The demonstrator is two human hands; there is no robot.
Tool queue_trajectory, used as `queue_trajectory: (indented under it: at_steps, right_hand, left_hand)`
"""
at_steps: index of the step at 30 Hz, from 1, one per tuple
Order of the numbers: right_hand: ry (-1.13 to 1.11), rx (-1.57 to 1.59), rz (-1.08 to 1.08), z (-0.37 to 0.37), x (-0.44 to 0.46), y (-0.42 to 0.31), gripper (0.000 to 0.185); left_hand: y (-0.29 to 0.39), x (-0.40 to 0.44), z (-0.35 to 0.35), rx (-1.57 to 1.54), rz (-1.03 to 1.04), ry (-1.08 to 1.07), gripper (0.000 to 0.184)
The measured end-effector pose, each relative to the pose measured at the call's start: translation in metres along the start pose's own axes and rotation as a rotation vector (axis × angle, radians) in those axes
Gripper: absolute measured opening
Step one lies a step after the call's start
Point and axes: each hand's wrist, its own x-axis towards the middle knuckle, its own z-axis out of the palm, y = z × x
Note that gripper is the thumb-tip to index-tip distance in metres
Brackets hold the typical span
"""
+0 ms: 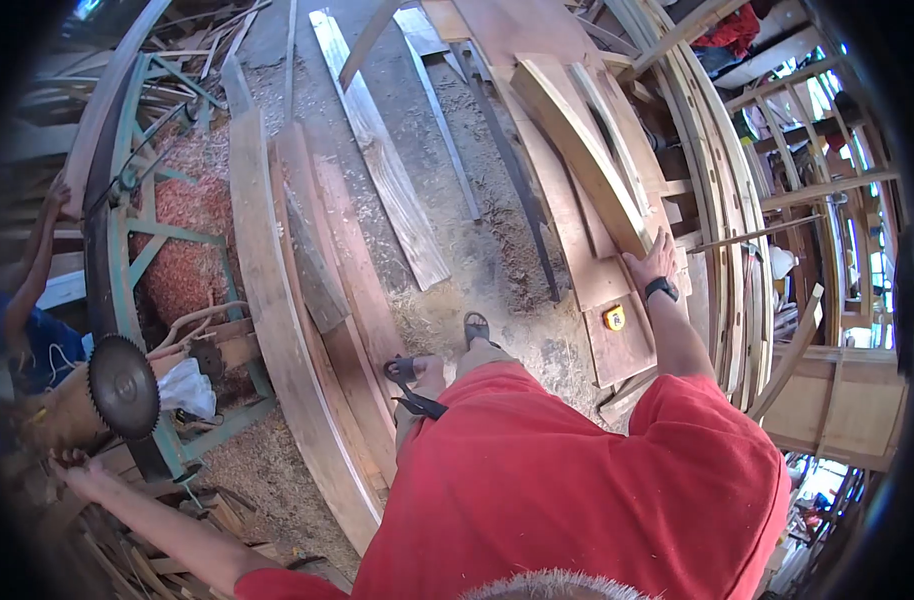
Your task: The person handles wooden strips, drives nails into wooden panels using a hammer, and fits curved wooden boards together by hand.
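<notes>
My right hand [654, 261], with a dark watch on the wrist, rests against the near end of a thick wooden beam [584, 150]. Its fingers are spread. A yellow tape measure [614, 318] lies on the board just below that hand. Out to the far left, my left hand [70, 463] has its fingers curled beside a brown rounded part [59, 408] of the machine, under a round toothed saw blade [124, 386]. What the left fingers hold, if anything, is too dim to make out.
At the left edge, a person in blue [43, 345] has a hand on a long timber [102, 95] along the green machine frame [182, 232]. Reddish shavings [187, 185] pile beneath it. Long planks [267, 260] lie left of my feet; a grey plank [382, 160] lies ahead.
</notes>
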Motion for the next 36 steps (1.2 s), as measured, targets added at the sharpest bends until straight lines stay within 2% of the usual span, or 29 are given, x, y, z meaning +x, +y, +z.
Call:
queue_trajectory:
  at_steps: [2, 4, 6, 7, 8, 10, 11, 13, 15, 20, 24, 25, 26, 27, 29, 30, 31, 32, 33, 34, 35, 36]
  right_hand:
    - [-0.248, 0.088, 0.038, 0.002, 0.018, 0.021, 0.113]
    - [-0.315, 0.020, 0.039, 0.004, 0.029, 0.035, 0.113]
    - [-0.467, 0.141, -0.024, 0.022, 0.040, 0.055, 0.110]
    - [-0.435, 0.152, -0.043, 0.031, 0.040, 0.062, 0.100]
    - [-0.440, 0.158, -0.039, 0.033, 0.039, 0.066, 0.100]
    - [-0.502, 0.161, 0.028, 0.037, 0.037, 0.071, 0.089]
    - [-0.445, 0.173, -0.012, 0.038, 0.035, 0.075, 0.075]
    - [-0.461, 0.131, -0.015, 0.036, 0.037, 0.074, 0.069]
    - [-0.436, 0.088, -0.039, 0.041, 0.036, 0.079, 0.059]
    - [-0.465, 0.119, -0.051, 0.032, 0.038, 0.076, 0.057]
    - [-0.409, 0.180, 0.003, 0.018, 0.023, 0.073, 0.056]
    - [-0.413, 0.198, -0.005, 0.013, 0.018, 0.075, 0.054]
    - [-0.409, 0.203, -0.002, 0.009, 0.010, 0.076, 0.054]
    - [-0.400, 0.224, 0.019, 0.005, 0.000, 0.080, 0.053]
    - [-0.378, 0.215, 0.052, 0.002, -0.026, 0.090, 0.051]
    - [-0.375, 0.219, 0.067, -0.001, -0.040, 0.094, 0.051]
    - [-0.364, 0.222, 0.063, -0.007, -0.057, 0.099, 0.050]
    - [-0.354, 0.222, 0.058, -0.012, -0.073, 0.105, 0.049]
    - [-0.322, 0.202, 0.061, -0.015, -0.091, 0.109, 0.049]
    - [-0.323, 0.203, 0.074, -0.019, -0.107, 0.111, 0.049]
    - [-0.249, 0.212, 0.067, -0.023, -0.123, 0.112, 0.049]
    - [-0.178, 0.217, 0.060, -0.028, -0.140, 0.115, 0.050]
  left_hand:
    - [-0.001, 0.028, -0.015, -0.022, -0.022, -0.062, 0.023]
    - [-0.004, 0.052, -0.026, 0.035, -0.044, -0.102, 0.021]
    - [0.004, 0.042, -0.020, 0.030, -0.021, -0.105, 0.022]
    - [0.004, 0.061, -0.033, -0.029, -0.077, -0.196, 0.022]
    - [0.008, 0.069, -0.039, -0.088, -0.132, -0.288, 0.023]
    - [0.020, 0.052, -0.033, -0.052, -0.128, -0.289, 0.024]
    - [0.028, 0.044, -0.030, -0.009, -0.150, -0.258, 0.023]
    - [0.036, 0.035, -0.031, 0.034, -0.171, -0.227, 0.023]
    - [0.043, 0.045, -0.044, 0.225, -0.154, -0.347, 0.023]
    - [0.020, 0.016, -0.068, 0.262, -0.153, -0.149, 0.032]
    - [-0.024, -0.008, -0.086, 0.343, -0.165, -0.023, 0.042]
    - [-0.026, -0.032, -0.073, 0.256, -0.227, -0.127, 0.041]
    - [-0.052, -0.033, -0.090, 0.452, -0.131, 0.038, 0.038]
    - [-0.042, -0.143, -0.052, 0.653, -0.066, 0.220, 0.036]
    - [-0.113, -0.134, -0.082, 0.575, -0.139, -0.053, 0.024]
    - [-0.107, -0.229, -0.051, 0.541, -0.126, -0.093, 0.014]
    - [-0.206, -0.176, -0.093, 0.692, -0.085, -0.208, 0.014]
    - [-0.237, -0.216, -0.096, 0.806, -0.144, -0.411, 0.018]
    - [-0.241, -0.303, -0.076, 0.676, -0.244, -0.456, 0.027]
    - [-0.284, -0.335, -0.071, 0.618, -0.363, -0.608, 0.027]
    - [-0.297, -0.401, -0.056, 0.801, -0.366, -0.701, 0.029]
    - [-0.290, -0.468, -0.041, 0.786, -0.274, -1.060, 0.028]
